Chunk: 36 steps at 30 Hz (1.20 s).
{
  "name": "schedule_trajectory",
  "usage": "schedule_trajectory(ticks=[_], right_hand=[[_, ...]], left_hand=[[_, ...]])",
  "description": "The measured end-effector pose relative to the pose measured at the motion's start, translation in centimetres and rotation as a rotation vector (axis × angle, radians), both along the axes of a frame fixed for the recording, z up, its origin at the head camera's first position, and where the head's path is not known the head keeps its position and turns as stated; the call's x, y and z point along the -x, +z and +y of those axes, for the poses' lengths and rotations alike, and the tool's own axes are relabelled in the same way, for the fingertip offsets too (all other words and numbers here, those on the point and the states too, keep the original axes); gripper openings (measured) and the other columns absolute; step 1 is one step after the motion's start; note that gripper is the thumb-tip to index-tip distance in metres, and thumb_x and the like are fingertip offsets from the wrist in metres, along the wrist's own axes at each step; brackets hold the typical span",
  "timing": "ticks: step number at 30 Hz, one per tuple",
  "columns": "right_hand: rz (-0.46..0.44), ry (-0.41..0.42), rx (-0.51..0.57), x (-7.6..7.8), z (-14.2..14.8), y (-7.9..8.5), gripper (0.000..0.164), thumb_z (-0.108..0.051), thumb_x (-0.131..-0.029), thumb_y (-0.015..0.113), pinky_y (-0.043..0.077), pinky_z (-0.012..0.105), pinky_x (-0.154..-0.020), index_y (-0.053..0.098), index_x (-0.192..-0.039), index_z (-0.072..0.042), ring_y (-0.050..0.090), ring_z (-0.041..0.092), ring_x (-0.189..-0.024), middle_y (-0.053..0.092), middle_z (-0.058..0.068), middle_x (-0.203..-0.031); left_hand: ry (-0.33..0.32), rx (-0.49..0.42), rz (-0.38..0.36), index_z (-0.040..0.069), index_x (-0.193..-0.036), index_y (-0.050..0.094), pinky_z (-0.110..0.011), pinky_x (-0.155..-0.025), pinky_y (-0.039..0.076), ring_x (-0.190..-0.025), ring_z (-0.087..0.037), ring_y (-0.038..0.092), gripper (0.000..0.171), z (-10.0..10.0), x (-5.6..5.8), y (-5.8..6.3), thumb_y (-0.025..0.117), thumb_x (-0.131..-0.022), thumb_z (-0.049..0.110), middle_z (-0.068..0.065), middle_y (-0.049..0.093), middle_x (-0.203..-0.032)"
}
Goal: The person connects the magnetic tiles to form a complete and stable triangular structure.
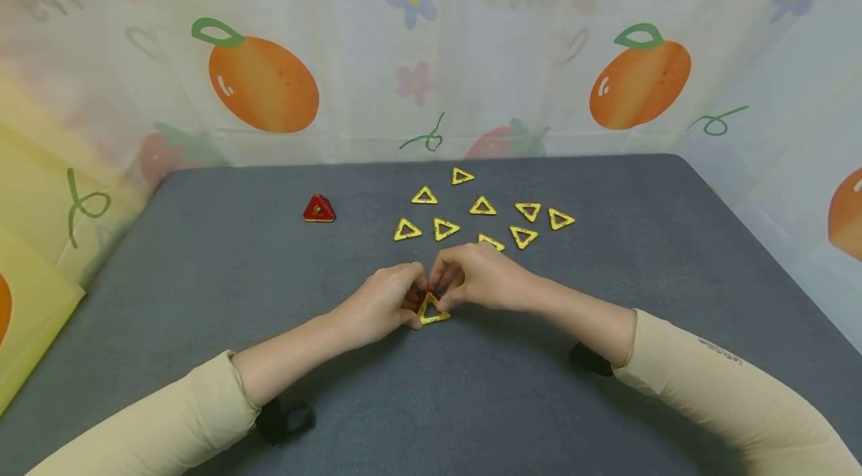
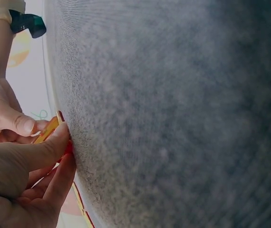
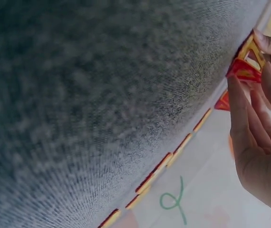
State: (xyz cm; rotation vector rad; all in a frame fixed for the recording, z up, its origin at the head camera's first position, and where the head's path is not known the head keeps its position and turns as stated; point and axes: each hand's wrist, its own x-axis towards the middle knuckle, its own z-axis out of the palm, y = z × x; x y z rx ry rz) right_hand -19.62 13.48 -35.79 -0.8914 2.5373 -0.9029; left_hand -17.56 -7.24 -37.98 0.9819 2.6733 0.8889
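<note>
Near the middle of the table, my left hand (image 1: 387, 300) and right hand (image 1: 481, 278) meet around a small shape built from triangular tiles. A yellow triangle tile (image 1: 434, 318) with an open centre faces me. Behind it stands a red side (image 3: 245, 71), visible in the right wrist view. My left hand pinches the shape at its left, the thumb on the yellow tile's lower corner. My right thumb and fingers pinch its right edge. In the left wrist view, the left fingers (image 2: 65, 183) curl behind the tile and hide part of it.
Several loose yellow triangle tiles (image 1: 482, 206) lie scattered beyond my hands, one partly behind the right hand. A red pyramid (image 1: 319, 208) with a yellow bottom edge stands at the back left of the dark grey table (image 1: 222, 259). A printed curtain (image 1: 350, 27) hangs behind.
</note>
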Motion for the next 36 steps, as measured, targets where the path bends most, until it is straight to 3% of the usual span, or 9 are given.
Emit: schedule_trajectory(ticks=[9,15,22,28,36], right_hand=[[0.009,-0.080,0.031,0.9,1.4,1.6,0.030,-0.019,-0.079,0.083,0.057,0.023,-0.072,0.072,-0.105,-0.010,0.073,0.009,-0.085,0.076,0.005,-0.103],[0.057,-0.171,0.015,1.7,3.0,2.9,0.031,-0.022,-0.080,0.082,0.057,0.029,-0.078,0.072,-0.107,-0.012,0.072,0.013,-0.090,0.076,0.006,-0.107],[0.087,-0.283,0.021,2.7,5.8,3.9,0.027,-0.021,-0.082,0.080,0.055,0.032,-0.075,0.071,-0.108,-0.018,0.071,0.015,-0.091,0.075,0.006,-0.109],[0.114,-0.360,0.023,4.0,8.7,3.7,0.028,-0.024,-0.085,0.079,0.053,0.035,-0.077,0.071,-0.111,-0.016,0.068,0.018,-0.096,0.074,0.004,-0.108],[0.093,-0.483,0.016,5.6,12.3,2.9,0.030,-0.020,-0.088,0.075,0.055,0.039,-0.079,0.070,-0.116,-0.010,0.069,0.024,-0.097,0.073,0.010,-0.110]], left_hand=[[0.010,-0.006,-0.036,0.005,-0.098,0.058,-0.021,-0.068,0.055,-0.083,-0.013,0.066,0.037,-0.1,0.1,0.1,0.085,-0.073,0.006,-0.008,0.065,-0.094],[0.017,-0.010,-0.058,0.005,-0.098,0.058,-0.022,-0.069,0.056,-0.084,-0.014,0.066,0.036,-0.1,0.1,0.1,0.084,-0.073,0.006,-0.008,0.065,-0.095],[0.013,-0.026,-0.083,0.004,-0.100,0.058,-0.020,-0.072,0.057,-0.089,-0.016,0.068,0.036,-0.1,0.0,0.1,0.083,-0.074,0.004,-0.010,0.065,-0.099],[0.003,-0.042,-0.074,0.003,-0.100,0.058,-0.019,-0.072,0.056,-0.089,-0.017,0.068,0.037,-0.1,-0.1,0.1,0.083,-0.073,0.002,-0.011,0.065,-0.099],[-0.001,-0.050,-0.071,0.003,-0.100,0.058,-0.019,-0.072,0.056,-0.089,-0.017,0.067,0.037,-0.2,-0.2,0.0,0.083,-0.073,0.001,-0.011,0.066,-0.099]])
